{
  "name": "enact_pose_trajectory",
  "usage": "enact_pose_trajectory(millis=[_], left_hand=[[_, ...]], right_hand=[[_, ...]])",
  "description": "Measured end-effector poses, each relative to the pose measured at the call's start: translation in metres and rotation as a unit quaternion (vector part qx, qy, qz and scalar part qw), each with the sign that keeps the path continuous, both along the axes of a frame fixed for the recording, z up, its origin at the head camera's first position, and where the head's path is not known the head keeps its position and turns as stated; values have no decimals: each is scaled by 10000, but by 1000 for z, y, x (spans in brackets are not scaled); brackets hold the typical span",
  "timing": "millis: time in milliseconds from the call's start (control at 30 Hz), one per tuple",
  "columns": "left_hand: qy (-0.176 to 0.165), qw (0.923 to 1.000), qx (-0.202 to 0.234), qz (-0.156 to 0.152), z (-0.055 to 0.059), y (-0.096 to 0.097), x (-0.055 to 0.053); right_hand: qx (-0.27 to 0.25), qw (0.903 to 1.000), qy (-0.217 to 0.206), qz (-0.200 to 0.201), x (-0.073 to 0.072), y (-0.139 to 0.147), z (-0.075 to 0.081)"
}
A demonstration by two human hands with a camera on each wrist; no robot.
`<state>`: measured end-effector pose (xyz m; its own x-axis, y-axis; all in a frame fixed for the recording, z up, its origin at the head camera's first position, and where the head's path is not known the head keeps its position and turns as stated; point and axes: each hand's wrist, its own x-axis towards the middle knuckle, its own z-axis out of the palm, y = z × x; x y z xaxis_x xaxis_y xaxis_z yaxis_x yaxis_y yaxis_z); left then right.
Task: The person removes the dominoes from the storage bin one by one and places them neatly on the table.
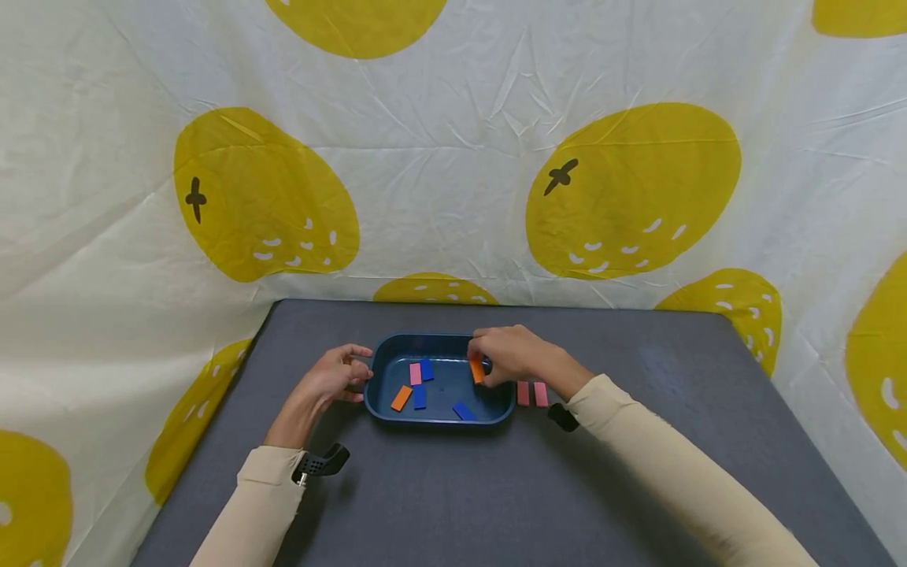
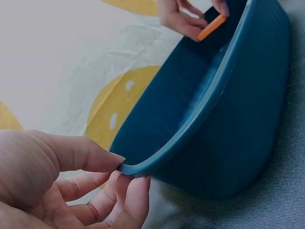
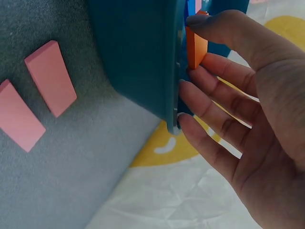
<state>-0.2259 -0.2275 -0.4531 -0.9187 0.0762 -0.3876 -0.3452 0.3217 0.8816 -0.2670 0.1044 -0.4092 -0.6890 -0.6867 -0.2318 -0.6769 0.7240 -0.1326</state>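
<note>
The right fingers [image 3: 212, 112] pinch an orange block [image 1: 477, 372] inside the tray [image 1: 432, 421], which sits nearer the tabletop's [image 1: 439, 496] far edge; the left fingers [image 2: 137, 195] pinch its rim [image 2: 143, 168]. A loose fingertip hold could drop the block; a tug could shift the tray. The left wrist view shows the rim pinch, unclear from the head, but misses the pink blocks [image 1: 523, 394].

No text, label, brand or number is legible in any view. The only sign-like markings are printed on the white cloth [image 1: 439, 205]: dark cross-shaped marks [image 1: 196, 200] on two yellow shapes [image 1: 276, 189], plus short white strokes [image 1: 263, 255], none forming readable characters.
</note>
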Motion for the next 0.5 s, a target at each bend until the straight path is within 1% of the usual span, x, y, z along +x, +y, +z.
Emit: enact_pose_trajectory(millis=[300,500], left_hand=[[-24,10000,-9,9,-1,1,-1],[-76,9999,-75,34,0,0,-1]], right_hand=[[-257,9996,77,4,3,13,5],[-354,9993,130,-77,5,21,10]])
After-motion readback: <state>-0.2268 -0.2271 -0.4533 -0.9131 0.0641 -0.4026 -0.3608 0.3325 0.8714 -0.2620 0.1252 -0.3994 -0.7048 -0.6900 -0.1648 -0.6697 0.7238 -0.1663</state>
